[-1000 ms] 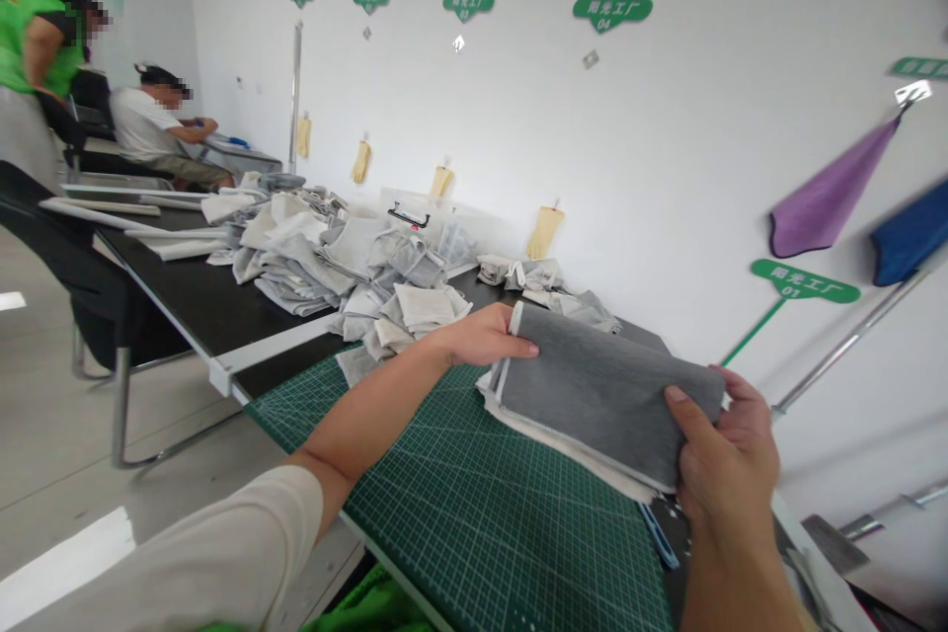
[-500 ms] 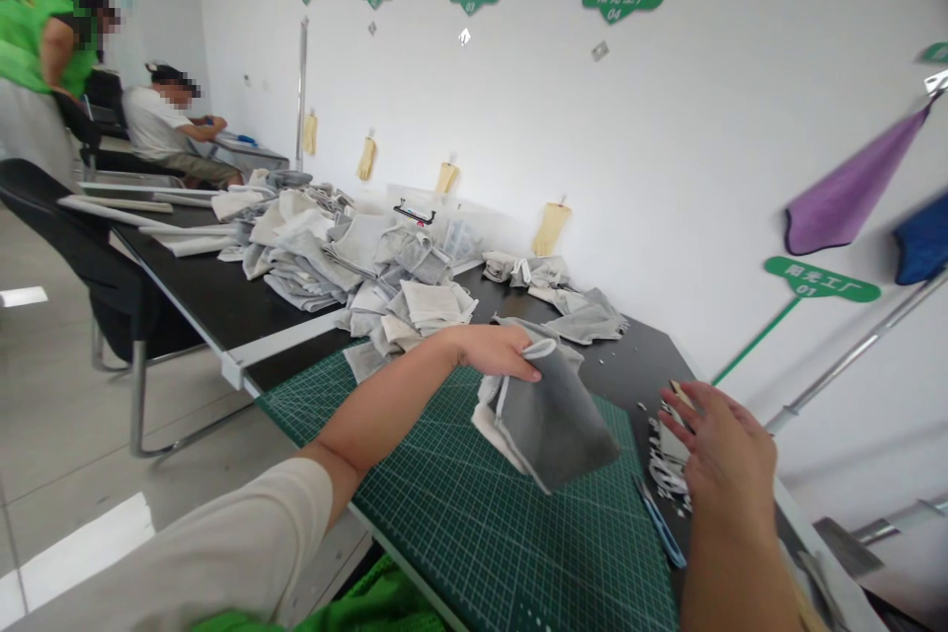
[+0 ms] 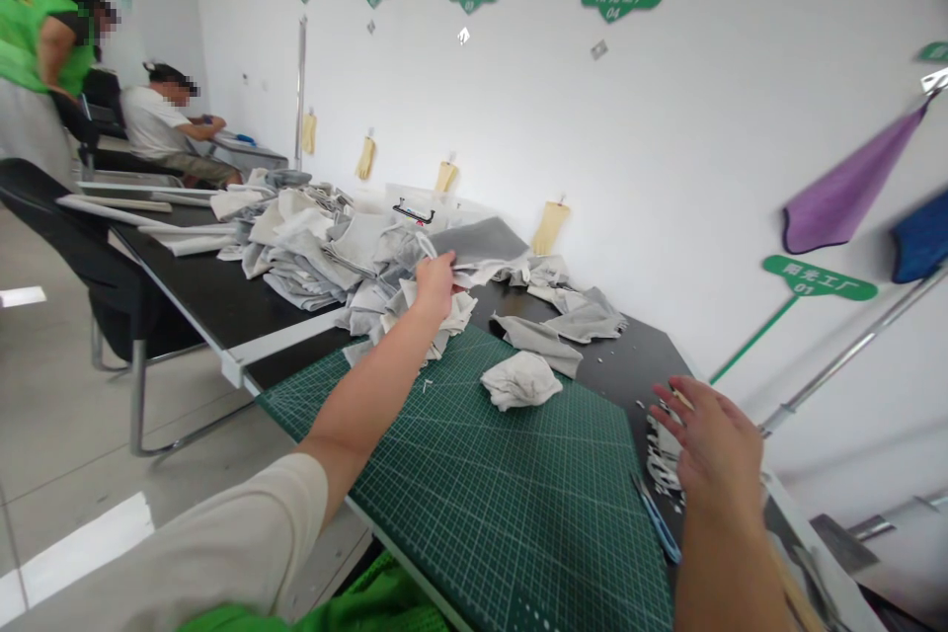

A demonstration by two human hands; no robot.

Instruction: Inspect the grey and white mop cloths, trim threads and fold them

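My left hand (image 3: 435,284) is closed on the near edge of a folded grey cloth (image 3: 485,245), holding it over the pile of grey and white cloths (image 3: 318,242). On the green cutting mat (image 3: 474,474) lies a crumpled white cloth (image 3: 521,380); a flat grey cloth (image 3: 540,341) is just behind it. At the right, my right hand (image 3: 715,439) hovers near the table edge, fingers bent around a thin tan thing, mostly hidden, whose kind I cannot make out. Scissors with blue handles (image 3: 658,520) rest beside that hand, next to small white scraps (image 3: 659,464).
More grey cloths (image 3: 592,314) lie along the wall side of the black table (image 3: 644,341). A clear plastic box (image 3: 459,210) stands behind the pile. A black chair (image 3: 81,257) is at the left. Two other people are in the left background.
My left hand has carried the grey cloth from above the mat away and left to the pile. The crumpled white cloth now shows on the mat. My right hand has barely moved.
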